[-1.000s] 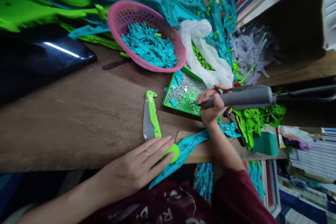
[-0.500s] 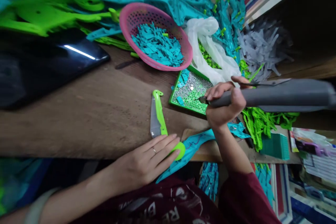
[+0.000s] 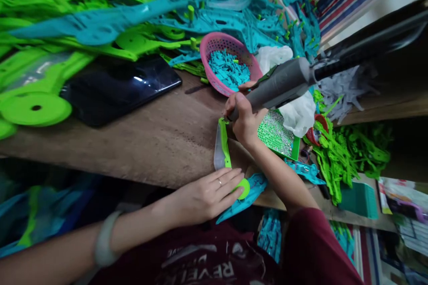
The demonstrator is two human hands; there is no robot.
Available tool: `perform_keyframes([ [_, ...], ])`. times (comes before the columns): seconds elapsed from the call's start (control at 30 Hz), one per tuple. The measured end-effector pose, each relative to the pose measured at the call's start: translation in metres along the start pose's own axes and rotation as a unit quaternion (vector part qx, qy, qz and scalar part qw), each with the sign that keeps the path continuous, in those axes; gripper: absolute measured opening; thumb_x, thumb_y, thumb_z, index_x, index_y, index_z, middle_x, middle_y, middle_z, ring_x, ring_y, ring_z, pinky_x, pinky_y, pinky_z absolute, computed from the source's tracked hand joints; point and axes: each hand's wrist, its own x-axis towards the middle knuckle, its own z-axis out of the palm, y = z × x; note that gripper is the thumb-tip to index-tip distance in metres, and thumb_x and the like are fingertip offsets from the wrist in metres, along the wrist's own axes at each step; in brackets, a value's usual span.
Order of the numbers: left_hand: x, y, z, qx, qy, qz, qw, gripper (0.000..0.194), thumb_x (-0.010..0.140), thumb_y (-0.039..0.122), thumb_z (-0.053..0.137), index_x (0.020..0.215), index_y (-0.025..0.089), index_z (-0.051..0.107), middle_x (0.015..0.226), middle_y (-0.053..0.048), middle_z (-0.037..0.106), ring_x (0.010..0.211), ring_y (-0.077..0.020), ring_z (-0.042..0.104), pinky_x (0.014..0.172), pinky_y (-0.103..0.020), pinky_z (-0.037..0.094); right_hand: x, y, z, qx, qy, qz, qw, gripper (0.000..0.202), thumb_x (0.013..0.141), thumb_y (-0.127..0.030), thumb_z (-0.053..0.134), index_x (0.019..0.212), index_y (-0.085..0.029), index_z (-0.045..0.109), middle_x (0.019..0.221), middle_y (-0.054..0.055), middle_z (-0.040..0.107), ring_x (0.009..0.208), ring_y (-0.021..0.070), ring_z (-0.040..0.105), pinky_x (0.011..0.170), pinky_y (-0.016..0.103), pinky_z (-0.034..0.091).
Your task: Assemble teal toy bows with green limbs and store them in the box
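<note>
One green piece (image 3: 225,147) lies on the bench (image 3: 167,142), long axis running away from the body (image 3: 194,260), its near end under the left hand (image 3: 207,193), whose grip I cannot tell, its far end nearer the right hand (image 3: 245,118), set apart and clamped on a grey driver (image 3: 282,82).

The left grip (image 3: 203,198) is lying palm down, fingers (image 3: 229,176) straight and close together. The right grip (image 3: 245,118) is sitting curled, its forearm (image 3: 284,171) slanting forward and inward
</note>
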Motion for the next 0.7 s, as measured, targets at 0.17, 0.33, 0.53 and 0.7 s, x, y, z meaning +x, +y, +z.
perform_keyframes([
  [0.17,0.000,-0.003,-0.002,-0.069,0.001,-0.008,0.998,0.032,0.096,0.015,0.051,0.125,0.010,0.063,0.131,-0.016,0.069,0.125,-0.0261,0.063,0.110,-0.042,0.050,0.001,-0.015,-0.002,-0.006,-0.005,-0.022,1.000,0.038,0.082,-0.057,0.063,0.096,-0.027,0.046,0.052,-0.013,0.042,0.039,0.0098,0.046,0.043,0.025,0.042],
  [0.33,0.022,-0.029,-0.031,-0.114,0.152,-0.231,0.954,0.021,0.097,0.020,0.058,0.116,0.014,0.062,0.115,-0.012,0.071,0.108,-0.0214,0.068,0.096,-0.035,0.057,0.000,-0.049,-0.011,-0.017,-0.021,-0.048,0.998,0.028,0.085,-0.053,0.056,0.094,-0.028,0.047,0.051,-0.012,0.040,0.037,0.0097,0.044,0.043,0.025,0.043],
  [0.53,0.075,-0.091,-0.026,-0.147,0.077,-0.214,0.963,0.017,0.100,0.024,0.055,0.094,0.014,0.067,0.091,-0.005,0.069,0.081,-0.0154,0.066,0.072,-0.026,0.053,-0.001,-0.086,-0.028,0.003,-0.013,-0.083,0.996,0.018,0.087,-0.041,0.054,0.096,-0.028,0.047,0.051,-0.011,0.042,0.037,0.0108,0.046,0.042,0.025,0.042],
  [0.7,0.116,-0.112,0.001,0.051,-0.047,-0.163,0.984,0.024,0.098,0.016,0.050,0.086,0.012,0.070,0.091,-0.011,0.072,0.085,-0.0218,0.066,0.071,-0.032,0.049,0.011,-0.088,-0.067,0.000,0.105,-0.127,0.986,0.014,0.085,-0.033,0.053,0.096,-0.027,0.048,0.049,-0.012,0.045,0.037,0.0102,0.046,0.043,0.024,0.042],
])
